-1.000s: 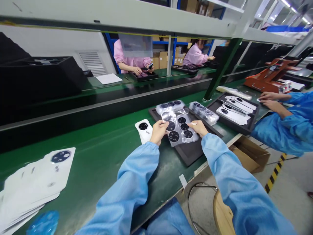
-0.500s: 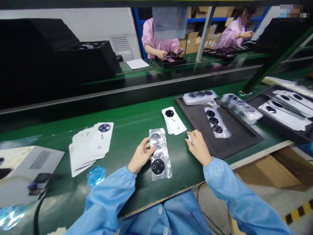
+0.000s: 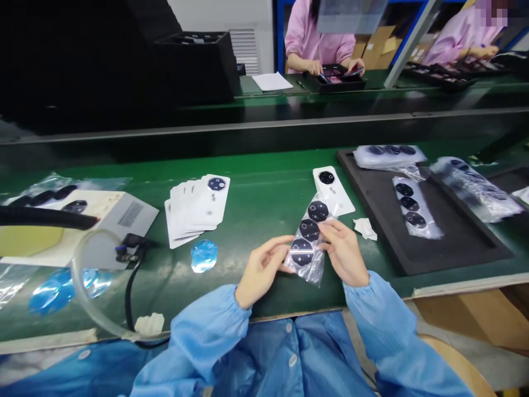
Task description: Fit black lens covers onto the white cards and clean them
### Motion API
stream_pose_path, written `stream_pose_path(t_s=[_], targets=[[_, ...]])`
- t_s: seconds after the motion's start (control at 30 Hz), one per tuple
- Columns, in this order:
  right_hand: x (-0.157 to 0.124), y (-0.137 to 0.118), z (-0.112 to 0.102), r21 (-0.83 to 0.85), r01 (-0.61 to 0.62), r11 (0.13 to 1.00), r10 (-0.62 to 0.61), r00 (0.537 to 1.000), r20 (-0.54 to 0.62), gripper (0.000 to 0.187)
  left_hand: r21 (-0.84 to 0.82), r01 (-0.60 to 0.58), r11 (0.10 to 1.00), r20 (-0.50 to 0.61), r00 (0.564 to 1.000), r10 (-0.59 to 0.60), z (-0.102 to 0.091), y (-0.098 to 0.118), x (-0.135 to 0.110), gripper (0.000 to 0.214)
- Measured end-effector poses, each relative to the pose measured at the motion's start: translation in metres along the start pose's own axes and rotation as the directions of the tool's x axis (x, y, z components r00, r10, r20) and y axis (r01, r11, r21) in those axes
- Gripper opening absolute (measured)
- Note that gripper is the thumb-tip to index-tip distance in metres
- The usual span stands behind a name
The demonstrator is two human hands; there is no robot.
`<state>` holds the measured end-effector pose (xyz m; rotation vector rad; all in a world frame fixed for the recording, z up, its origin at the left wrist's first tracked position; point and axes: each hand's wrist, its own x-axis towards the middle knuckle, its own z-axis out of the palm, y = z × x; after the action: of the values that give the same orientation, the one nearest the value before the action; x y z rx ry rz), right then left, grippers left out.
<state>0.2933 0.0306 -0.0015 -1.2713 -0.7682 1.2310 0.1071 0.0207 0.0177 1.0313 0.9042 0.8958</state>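
Between both hands I hold a clear plastic bag (image 3: 309,230) with three black round camera lens covers in it, tilted above the bench. My left hand (image 3: 264,267) pinches its lower left edge. My right hand (image 3: 342,251) grips its right side near the middle cover. Just behind the bag lies a white phone back cover (image 3: 341,199) with a black round camera patch, partly hidden by the bag. A crumpled white scrap (image 3: 365,228) lies beside my right hand. Fanned out to the left is a stack of white phone back covers (image 3: 200,212).
On the right a black foam tray (image 3: 384,231) carries bagged lens covers (image 3: 414,212). A blue film disc (image 3: 204,256) lies left of my hands. A white box-shaped device (image 3: 136,220) with a hose stands far left. Across the bench, people in pink sleeves handle things in black trays (image 3: 336,82).
My right hand has let go of a white scrap, now on the bench, and has taken hold of the bag's right side. The bag has been lifted and tilted. The view has swung left.
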Motion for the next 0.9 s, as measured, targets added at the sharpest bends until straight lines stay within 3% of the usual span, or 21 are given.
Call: stream_pose_path(t_s=[0.1, 0.2, 0.63, 0.9], targets=[[0.001, -0.001, 0.002, 0.074, -0.001, 0.997, 0.006, 0.998, -0.064, 0.031, -0.023, -0.004, 1.0, -0.008, 1.0, 0.004, -0.001, -0.001, -0.021, 0.039], [0.0, -0.002, 0.005, 0.109, 0.0, 0.994, 0.011, 0.996, -0.094, 0.033, -0.035, -0.004, 0.999, -0.04, 0.999, 0.002, 0.002, -0.005, -0.027, 0.038], [-0.004, 0.0, 0.004, 0.065, 0.129, 0.989, -0.116, 0.977, -0.181, 0.025, -0.004, 0.064, 0.998, -0.11, 0.992, -0.064, 0.003, -0.013, -0.016, 0.031], [-0.011, 0.001, 0.009, -0.008, 0.218, 0.976, -0.216, 0.956, -0.198, 0.025, 0.034, 0.042, 0.999, -0.116, 0.993, -0.038, 0.001, -0.012, -0.012, 0.033]])
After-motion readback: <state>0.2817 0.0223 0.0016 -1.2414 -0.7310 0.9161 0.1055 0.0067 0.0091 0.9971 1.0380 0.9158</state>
